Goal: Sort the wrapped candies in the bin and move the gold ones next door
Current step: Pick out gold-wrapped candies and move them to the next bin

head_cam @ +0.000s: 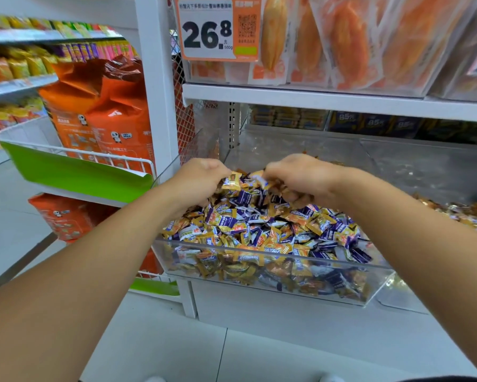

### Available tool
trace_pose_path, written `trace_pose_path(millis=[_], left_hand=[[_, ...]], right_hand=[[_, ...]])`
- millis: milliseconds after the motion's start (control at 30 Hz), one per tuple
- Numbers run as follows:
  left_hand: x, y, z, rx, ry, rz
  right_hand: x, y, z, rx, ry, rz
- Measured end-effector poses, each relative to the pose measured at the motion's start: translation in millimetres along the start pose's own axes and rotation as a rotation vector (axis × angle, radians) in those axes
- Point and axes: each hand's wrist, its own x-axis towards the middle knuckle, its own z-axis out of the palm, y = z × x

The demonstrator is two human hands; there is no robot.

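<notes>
A clear plastic bin (270, 250) on a store shelf holds a heap of wrapped candies (264, 224), gold ones mixed with purple-and-white ones. Both my hands are down on the far part of the heap. My left hand (201, 177) is curled, and a gold candy (231, 181) sticks out at its fingertips. My right hand (300, 175) is curled over several wrappers, with a purple-and-white candy (259, 179) at its fingertips. To the right, the neighbouring clear bin (430, 166) shows gold candies (457, 209) along its near side.
A white shelf (328, 99) with orange snack packs hangs close above the bins, with a price tag (218, 28) at its left. A white upright post (160, 106) and a wire basket with orange bags (99, 117) stand to the left.
</notes>
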Motion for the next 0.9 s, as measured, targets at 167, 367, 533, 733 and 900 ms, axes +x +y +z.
trace_pose_path(millis=[167, 367, 533, 733, 900], left_hand=[[-8, 21, 6, -0.362, -0.211, -0.002], [-30, 70, 49, -0.260, -0.283, 0.161], [-35, 134, 103, -0.145, -0.303, 0.321], [-12, 189, 186, 0.175, -0.362, 0.481], [2, 201, 222, 0.279, -0.418, 0.494]], right_hand=[[-33, -11, -28, 0.779, -0.213, 0.099], [-104, 11, -84, 0.603, -0.084, 0.129], [-139, 74, -127, 0.596, 0.278, 0.280], [-158, 128, -160, 0.823, 0.356, 0.291], [-169, 138, -172, 0.802, 0.403, 0.282]])
